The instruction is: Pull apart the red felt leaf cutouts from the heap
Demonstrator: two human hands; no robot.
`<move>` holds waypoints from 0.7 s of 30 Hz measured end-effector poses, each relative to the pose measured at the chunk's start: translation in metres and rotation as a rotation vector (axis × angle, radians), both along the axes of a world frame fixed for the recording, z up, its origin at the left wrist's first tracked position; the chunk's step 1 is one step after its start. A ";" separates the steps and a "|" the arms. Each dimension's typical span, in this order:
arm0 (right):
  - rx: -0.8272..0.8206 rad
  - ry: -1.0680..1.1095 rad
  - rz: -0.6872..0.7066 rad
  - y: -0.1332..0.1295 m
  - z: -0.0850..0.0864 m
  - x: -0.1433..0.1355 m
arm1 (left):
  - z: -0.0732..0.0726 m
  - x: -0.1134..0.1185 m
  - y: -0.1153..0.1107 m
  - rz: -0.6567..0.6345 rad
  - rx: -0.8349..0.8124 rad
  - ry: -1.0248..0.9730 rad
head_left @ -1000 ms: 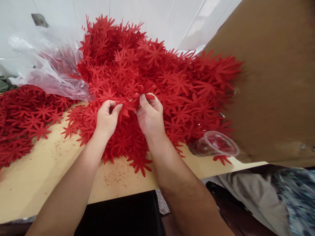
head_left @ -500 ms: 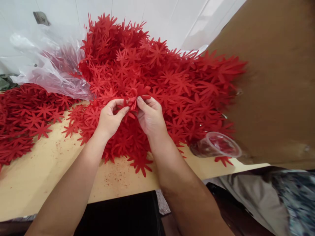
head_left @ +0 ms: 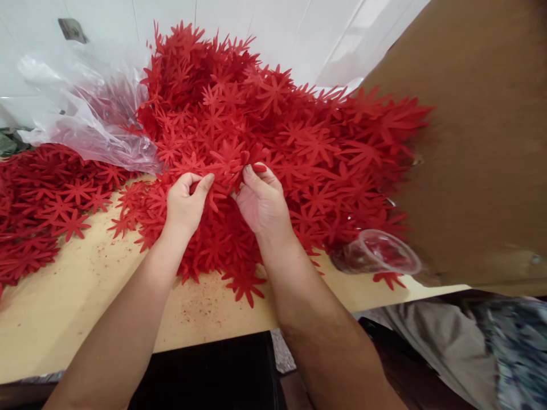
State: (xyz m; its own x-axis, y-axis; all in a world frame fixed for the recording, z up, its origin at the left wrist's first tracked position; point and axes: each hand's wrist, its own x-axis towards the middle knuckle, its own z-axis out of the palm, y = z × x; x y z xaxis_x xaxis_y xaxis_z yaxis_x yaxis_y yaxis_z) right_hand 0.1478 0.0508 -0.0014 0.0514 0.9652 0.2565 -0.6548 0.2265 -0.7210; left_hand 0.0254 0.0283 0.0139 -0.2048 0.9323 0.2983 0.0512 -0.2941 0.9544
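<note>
Your right grip [head_left: 254, 176] pinches a red flower [head_left: 236, 175] over the pile's [head_left: 299, 131] middle.
Your left grip [head_left: 203, 185] is pressed together, on what I cannot tell. Right of the pile, a cup [head_left: 354, 257] lies on its side, red showing through; left of it, a bag [head_left: 94, 119], contents unclear. Under it, the surface [head_left: 106, 273] is speckled; behind it, a wall [head_left: 273, 25]; right of it, a board [head_left: 478, 142].

A person's left forearm [head_left: 134, 307] and right forearm [head_left: 305, 293] are bare, each broadening toward the elbow. The left grip [head_left: 186, 208] and right grip [head_left: 262, 202] are ungloved hands; a thumbnail [head_left: 248, 168] on the right one looks short.
</note>
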 end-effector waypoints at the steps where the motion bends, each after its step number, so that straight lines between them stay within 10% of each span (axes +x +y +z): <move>1: -0.004 -0.014 -0.004 0.001 -0.001 0.001 | -0.001 -0.001 0.001 -0.004 -0.007 -0.021; 21: -0.028 -0.108 -0.040 0.001 -0.002 0.000 | -0.002 -0.001 0.002 -0.032 0.067 -0.011</move>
